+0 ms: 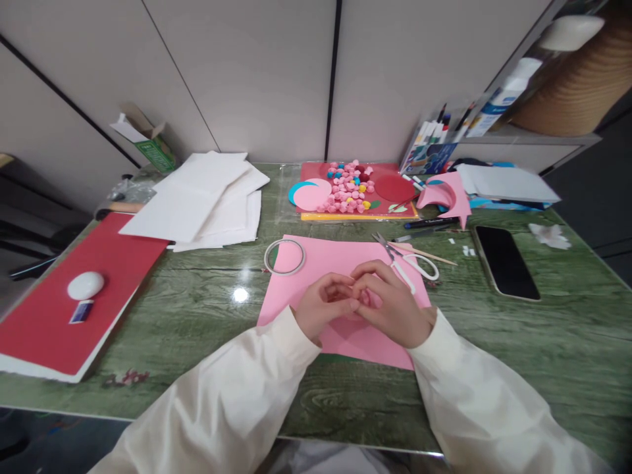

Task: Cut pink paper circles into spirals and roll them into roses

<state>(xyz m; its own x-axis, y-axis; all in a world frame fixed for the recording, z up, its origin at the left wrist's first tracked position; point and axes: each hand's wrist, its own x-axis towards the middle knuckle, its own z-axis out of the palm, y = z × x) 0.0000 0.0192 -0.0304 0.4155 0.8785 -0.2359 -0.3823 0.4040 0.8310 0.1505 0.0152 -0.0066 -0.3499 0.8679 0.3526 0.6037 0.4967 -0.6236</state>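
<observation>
My left hand (328,304) and my right hand (390,303) meet over a pink paper sheet (291,296), fingertips pressed together. Between them is a small pink piece (371,298), apparently paper, mostly covered by my fingers. A roll of tape (267,257) lies on the sheet's upper left corner. Scissors (395,262) with white handles rest open at its upper right, beside a thin wooden stick (434,254). Beyond the sheet, many small pink, blue, yellow and red pieces (345,191) are heaped on red paper, next to a pink paper circle (312,195).
White foam-like sheets (182,201) are stacked at the back left. A red board (44,309) carries a white egg-shaped object (85,286) and a small tube (81,312). To the right lie a phone (507,262), cut pink paper (457,197) and pens (430,222). A partition (237,79) stands behind.
</observation>
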